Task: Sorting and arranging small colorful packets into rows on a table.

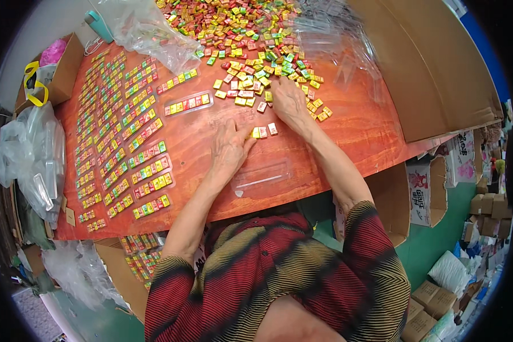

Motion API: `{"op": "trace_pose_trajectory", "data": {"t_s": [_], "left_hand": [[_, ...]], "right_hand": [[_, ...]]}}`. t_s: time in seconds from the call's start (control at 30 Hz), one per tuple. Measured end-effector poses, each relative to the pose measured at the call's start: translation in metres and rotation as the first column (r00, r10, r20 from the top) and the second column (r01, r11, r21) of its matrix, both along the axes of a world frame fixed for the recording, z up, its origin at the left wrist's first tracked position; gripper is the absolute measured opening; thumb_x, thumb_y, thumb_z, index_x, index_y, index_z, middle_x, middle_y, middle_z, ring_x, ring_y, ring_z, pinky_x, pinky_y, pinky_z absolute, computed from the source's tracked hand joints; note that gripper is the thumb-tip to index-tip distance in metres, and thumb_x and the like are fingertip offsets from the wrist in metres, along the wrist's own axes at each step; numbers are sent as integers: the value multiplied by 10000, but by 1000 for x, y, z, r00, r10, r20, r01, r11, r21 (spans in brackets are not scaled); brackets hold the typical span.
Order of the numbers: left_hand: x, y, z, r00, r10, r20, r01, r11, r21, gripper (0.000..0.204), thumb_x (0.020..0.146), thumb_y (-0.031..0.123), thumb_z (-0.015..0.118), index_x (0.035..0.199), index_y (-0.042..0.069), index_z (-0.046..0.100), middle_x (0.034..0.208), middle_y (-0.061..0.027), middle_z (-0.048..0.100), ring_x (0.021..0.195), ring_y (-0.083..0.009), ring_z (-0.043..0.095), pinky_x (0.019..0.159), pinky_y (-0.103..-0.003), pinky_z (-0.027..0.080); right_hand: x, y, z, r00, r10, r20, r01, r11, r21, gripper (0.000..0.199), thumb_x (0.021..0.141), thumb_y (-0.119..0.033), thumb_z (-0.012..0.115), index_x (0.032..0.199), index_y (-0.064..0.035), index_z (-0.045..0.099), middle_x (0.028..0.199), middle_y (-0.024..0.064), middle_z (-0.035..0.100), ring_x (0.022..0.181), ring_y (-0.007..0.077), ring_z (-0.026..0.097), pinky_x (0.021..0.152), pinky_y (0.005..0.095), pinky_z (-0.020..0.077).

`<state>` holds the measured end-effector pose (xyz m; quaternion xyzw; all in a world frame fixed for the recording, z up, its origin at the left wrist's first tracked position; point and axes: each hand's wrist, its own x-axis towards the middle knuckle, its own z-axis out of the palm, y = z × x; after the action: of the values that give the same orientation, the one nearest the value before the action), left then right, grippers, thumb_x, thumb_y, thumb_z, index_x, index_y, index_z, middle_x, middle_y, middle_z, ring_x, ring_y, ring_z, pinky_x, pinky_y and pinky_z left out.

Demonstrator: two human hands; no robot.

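Note:
My left hand (pixel 229 149) rests on the red wooden table, fingers apart, its thumb near the left end of a short row of small boxes (pixel 261 132) in yellow, red and white. My right hand (pixel 289 102) reaches to the near edge of a heap of small boxes (pixel 246 77) in red, yellow and green. Its fingers are curled down among them, and what they hold, if anything, is hidden. An empty clear plastic tray (pixel 262 175) lies nearest my body. Beyond my left hand, a clear tray (pixel 188 105) holds a filled row of boxes.
Many finished-looking rows of boxes (pixel 148 132) cover the table's left side. Clear plastic bags (pixel 154 37) lie at the back, with stacked clear trays (pixel 330 40) beside the heap. A large cardboard box (pixel 433 74) stands at the right edge. Cartons (pixel 430 293) sit on the floor.

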<state>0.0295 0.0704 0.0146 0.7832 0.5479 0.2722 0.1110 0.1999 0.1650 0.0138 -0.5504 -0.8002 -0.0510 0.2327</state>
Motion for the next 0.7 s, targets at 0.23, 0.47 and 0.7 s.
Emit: {"op": "trace_pose_trajectory", "data": {"t_s": [0.23,0.47,0.7], "left_hand": [[3,-1,4,1000,14,-12,-14,1000,2,304,697,165,683,993,115,629,798,-113,454,781,-275,491,650,-381,416],[0,-3,9,1000,4,-18,-5,1000,-21,305,700,161,678,1000,135,624,798,-109,458,783,-275,493,656,-387,419],[1,-4,11,999,-17,-29,17,1000,-11,305,699,160,679,996,122,620,808,-105,468,788,-273,502,662,-381,423]], "right_hand": [[20,-13,11,989,144,-40,-148,978,-147,160,700,2,499,856,6,535,839,164,562,784,317,578,622,402,471],[3,-61,25,873,302,-384,-445,815,-370,420,644,-1,549,1060,-55,527,883,121,573,906,293,491,807,404,367],[16,-61,17,901,306,-308,-405,846,-347,443,640,15,532,1080,-37,519,872,128,566,852,309,500,777,386,391]]}}
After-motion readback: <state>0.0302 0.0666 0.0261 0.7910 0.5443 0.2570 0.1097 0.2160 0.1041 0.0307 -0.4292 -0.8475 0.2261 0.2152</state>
